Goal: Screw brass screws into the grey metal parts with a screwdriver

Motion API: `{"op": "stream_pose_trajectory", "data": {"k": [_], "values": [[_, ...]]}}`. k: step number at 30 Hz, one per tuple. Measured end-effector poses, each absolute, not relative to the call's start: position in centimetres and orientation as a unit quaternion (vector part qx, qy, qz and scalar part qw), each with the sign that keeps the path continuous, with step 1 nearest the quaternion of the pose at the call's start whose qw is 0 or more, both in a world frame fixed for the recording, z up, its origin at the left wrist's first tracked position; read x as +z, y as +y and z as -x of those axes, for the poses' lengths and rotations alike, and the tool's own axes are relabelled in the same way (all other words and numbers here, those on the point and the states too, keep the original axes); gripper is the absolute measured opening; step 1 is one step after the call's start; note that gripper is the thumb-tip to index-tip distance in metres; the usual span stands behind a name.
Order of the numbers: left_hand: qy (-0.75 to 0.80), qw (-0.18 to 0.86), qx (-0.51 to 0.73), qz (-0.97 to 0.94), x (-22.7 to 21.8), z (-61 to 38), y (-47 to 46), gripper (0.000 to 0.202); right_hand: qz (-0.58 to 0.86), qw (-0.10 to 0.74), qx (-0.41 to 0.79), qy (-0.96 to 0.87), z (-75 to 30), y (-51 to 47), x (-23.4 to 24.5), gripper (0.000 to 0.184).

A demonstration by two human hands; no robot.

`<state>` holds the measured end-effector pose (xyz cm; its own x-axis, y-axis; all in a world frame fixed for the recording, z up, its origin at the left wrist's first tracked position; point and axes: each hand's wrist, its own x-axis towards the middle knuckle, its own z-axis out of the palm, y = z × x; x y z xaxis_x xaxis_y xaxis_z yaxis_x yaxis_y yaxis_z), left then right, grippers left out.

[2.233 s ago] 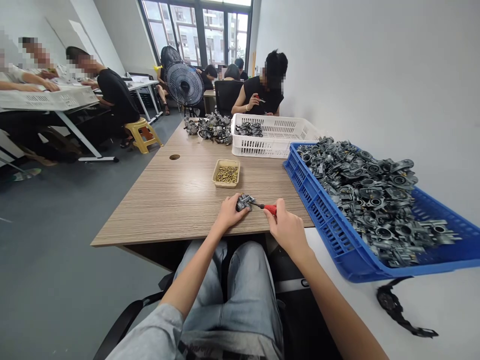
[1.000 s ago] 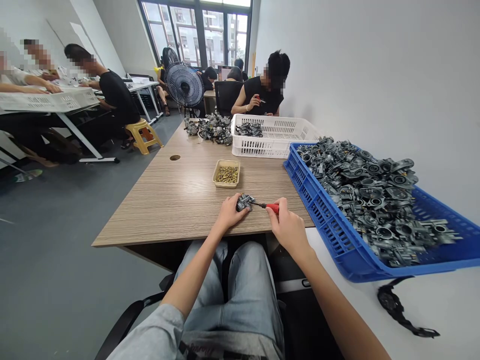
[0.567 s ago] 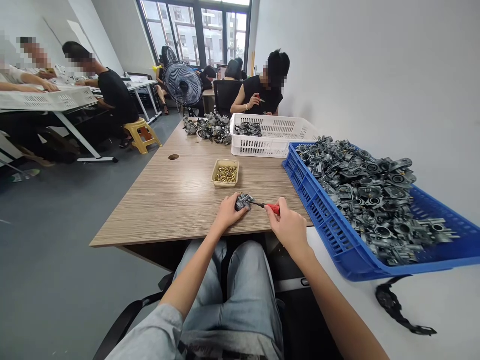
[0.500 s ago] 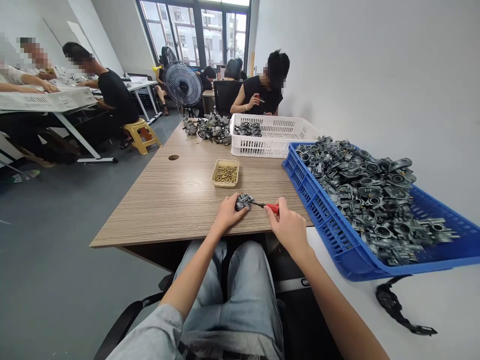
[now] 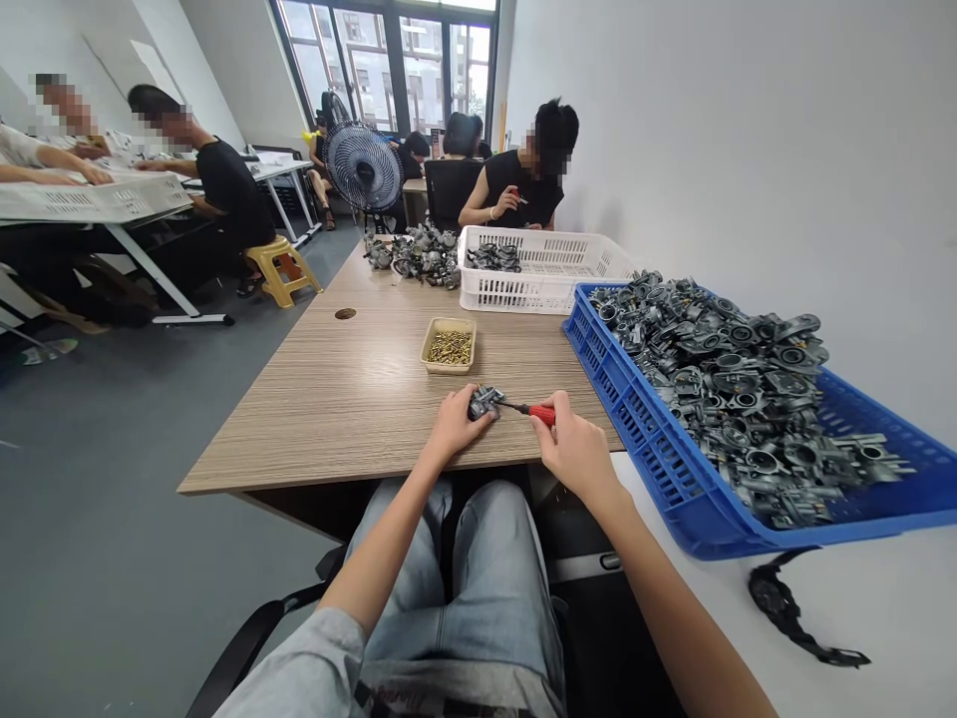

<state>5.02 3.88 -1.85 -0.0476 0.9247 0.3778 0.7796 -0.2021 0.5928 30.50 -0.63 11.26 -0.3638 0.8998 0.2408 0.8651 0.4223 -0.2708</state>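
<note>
Slightly further right than in the earlier frame, the person's right hand (image 5: 575, 457) curls its fingers round a red-handled screwdriver (image 5: 543, 415), hiding part of the handle. The thin steel shaft points left to a small grey die-cast carburettor body (image 5: 484, 402), but whether its tip touches the casting is too small to make out. The left hand (image 5: 455, 424) presses down on the near side of that body with its fingers together, hiding the lower part. The body sits between both hands, on a wood-grain table (image 5: 336, 419). Beyond it, at centre, stands a shallow cream tray (image 5: 449, 321) of brass screws (image 5: 450, 348). A blue plastic crate (image 5: 635, 439) at the right, cut off by the frame's edge, is heaped with more grey carburettor bodies (image 5: 718, 389).
</note>
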Motion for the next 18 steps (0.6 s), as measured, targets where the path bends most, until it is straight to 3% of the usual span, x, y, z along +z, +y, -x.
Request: {"op": "stream_pose_trajectory", "data": {"k": [6,18], "values": [[0.621,0.1,0.366,-0.685,-1.9,-4.9,4.0,0.042,0.596,0.144,-0.001,-0.79,-30.1,-0.4,11.1,0.029],[0.62,0.101,0.372,-0.683,-1.9,-4.9,4.0,0.041,0.537,0.203,0.048,-0.817,-31.7,0.5,11.5,0.02]]}}
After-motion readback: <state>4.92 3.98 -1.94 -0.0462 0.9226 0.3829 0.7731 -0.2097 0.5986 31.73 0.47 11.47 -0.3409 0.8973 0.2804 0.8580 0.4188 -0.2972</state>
